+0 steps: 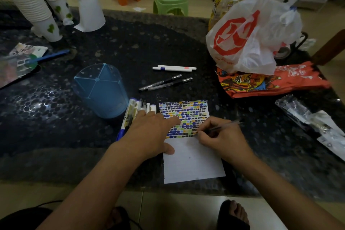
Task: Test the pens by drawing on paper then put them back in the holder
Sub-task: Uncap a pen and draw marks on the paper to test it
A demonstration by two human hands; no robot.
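Observation:
A white paper (192, 162) lies near the table's front edge, its upper half filled with rows of coloured marks. My right hand (222, 138) grips a clear black-ink pen (224, 126), its tip on the paper at the lowest row of marks. My left hand (149, 130) rests flat with straight fingers on the paper's left edge. A cluster of several white and blue pens (136, 110) lies under and beside my left hand. The blue pen holder (101, 89) stands to the left. Two black gel pens (166, 82) and two white pens (174, 68) lie farther back.
Stacks of white paper cups (37, 11) stand at the back left, and a white and red plastic bag (250, 33) sits at the back right over an orange packet (270, 80). A plastic wrapper (313, 123) lies at the right edge. Stools stand beyond the dark stone table (56, 117).

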